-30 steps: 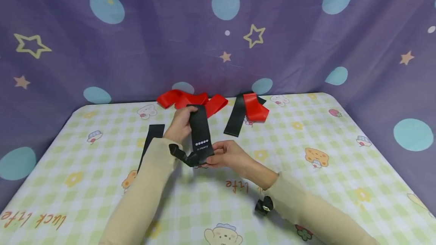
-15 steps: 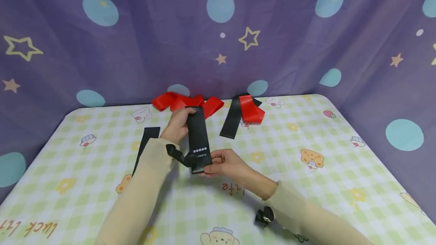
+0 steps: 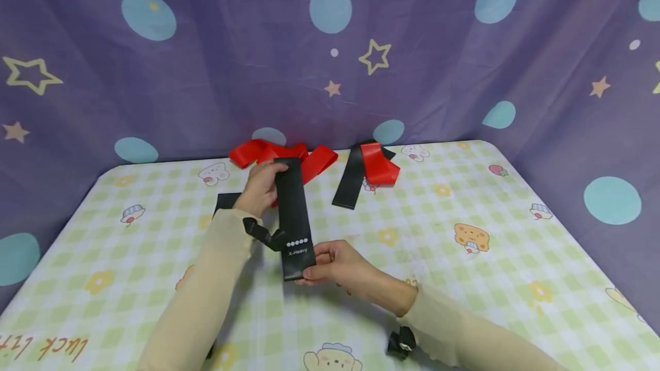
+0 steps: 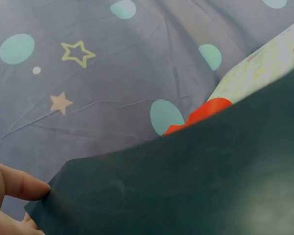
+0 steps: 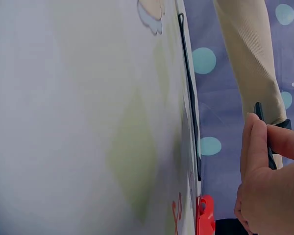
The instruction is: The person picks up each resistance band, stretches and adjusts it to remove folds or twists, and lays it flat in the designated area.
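I had a black band (image 3: 295, 205) in view near the middle, held lengthwise above the table (image 3: 412, 216), with five white dots and "X-Heavy" printed near its lower end. The left hand (image 3: 258, 188) had its far end clamped between thumb and fingers, and the right hand (image 3: 337, 268) pinched the near right corner, the band running between the two. On my left wrist feed, its dark face took up most of the lower part. Beyond its far end I saw a looped red band (image 3: 255, 152) by the table's back edge; to the right of that, a red strip (image 3: 380, 165) lay folded across a black strip (image 3: 350, 179). Another dark piece (image 3: 227, 200) showed beside the left sleeve (image 3: 201, 291), which partly hid it. At the back hung a purple curtain (image 3: 232, 44) printed with stars
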The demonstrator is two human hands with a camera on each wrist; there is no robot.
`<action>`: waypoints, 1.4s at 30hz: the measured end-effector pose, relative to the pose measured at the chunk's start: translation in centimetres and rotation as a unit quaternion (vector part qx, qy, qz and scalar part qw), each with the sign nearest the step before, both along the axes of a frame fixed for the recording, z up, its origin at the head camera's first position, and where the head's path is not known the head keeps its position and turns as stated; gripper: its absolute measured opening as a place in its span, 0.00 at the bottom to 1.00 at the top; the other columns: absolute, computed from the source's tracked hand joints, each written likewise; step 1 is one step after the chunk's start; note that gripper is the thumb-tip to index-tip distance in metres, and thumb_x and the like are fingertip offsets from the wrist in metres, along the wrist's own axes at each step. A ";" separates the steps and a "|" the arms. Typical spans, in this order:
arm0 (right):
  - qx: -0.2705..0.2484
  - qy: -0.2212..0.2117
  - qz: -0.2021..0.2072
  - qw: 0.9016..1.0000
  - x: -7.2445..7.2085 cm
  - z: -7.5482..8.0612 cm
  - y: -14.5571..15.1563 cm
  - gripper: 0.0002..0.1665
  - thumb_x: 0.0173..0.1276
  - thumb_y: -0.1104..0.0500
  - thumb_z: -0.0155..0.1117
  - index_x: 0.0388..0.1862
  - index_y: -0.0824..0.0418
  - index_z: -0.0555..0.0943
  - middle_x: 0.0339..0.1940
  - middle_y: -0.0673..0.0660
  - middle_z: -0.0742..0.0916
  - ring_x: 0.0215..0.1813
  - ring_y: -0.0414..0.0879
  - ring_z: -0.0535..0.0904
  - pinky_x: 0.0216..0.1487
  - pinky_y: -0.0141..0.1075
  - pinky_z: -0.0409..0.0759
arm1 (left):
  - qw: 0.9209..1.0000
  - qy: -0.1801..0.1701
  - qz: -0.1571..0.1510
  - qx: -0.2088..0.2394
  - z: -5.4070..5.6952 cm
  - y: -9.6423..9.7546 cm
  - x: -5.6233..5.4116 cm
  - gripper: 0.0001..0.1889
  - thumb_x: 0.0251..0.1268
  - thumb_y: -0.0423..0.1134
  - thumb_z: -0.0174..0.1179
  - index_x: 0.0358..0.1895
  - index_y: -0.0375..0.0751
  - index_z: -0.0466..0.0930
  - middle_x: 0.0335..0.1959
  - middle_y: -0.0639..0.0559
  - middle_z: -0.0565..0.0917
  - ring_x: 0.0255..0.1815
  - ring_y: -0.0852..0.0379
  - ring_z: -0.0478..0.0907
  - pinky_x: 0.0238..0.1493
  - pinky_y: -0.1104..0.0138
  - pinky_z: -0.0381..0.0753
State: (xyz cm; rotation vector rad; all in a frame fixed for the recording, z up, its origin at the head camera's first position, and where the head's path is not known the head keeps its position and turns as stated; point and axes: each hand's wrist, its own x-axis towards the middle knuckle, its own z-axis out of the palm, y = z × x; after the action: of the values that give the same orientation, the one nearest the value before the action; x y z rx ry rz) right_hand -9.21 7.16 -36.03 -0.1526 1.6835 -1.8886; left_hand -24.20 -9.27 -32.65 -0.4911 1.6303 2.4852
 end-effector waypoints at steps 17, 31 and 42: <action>-0.040 -0.020 0.041 0.998 1.5 -0.4 -0.7 0.17 0.60 0.75 0.59 0.50 0.77 0.76 0.45 0.74 0.84 0.36 0.45 0.87 0.41 0.33 0.84 | 0.999 -0.045 -0.025 -0.017 0.3 -2.2 0.3 0.27 0.65 0.26 0.45 0.68 0.35 0.58 0.66 0.51 0.65 0.57 0.59 0.68 0.68 0.66 0.66; -0.054 -0.043 0.069 0.995 2.4 -0.6 -2.5 0.14 0.61 0.75 0.58 0.47 0.75 0.76 0.47 0.76 0.83 0.40 0.51 0.87 0.39 0.31 0.84 | 0.997 -0.019 -0.023 -0.076 -0.4 -6.2 1.0 0.11 0.65 0.27 0.45 0.49 0.39 0.66 0.38 0.57 0.71 0.32 0.68 0.74 0.36 0.79 0.77; -0.029 -0.100 0.119 0.987 2.8 -0.8 -4.8 0.14 0.65 0.71 0.57 0.20 0.61 0.73 0.43 0.78 0.82 0.33 0.48 0.88 0.29 0.28 0.83 | 0.953 -0.016 -0.145 -0.266 -1.8 -9.6 1.0 0.30 0.71 0.34 0.46 0.72 0.25 0.51 0.56 0.43 0.69 0.31 0.73 0.73 0.35 0.79 0.77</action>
State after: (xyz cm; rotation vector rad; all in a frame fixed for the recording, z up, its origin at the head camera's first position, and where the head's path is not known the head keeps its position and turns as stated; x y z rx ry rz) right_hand -6.39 2.37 -36.82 -0.1734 1.4119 -1.7145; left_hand -23.23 -18.90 -34.42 -0.3070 2.1774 1.8110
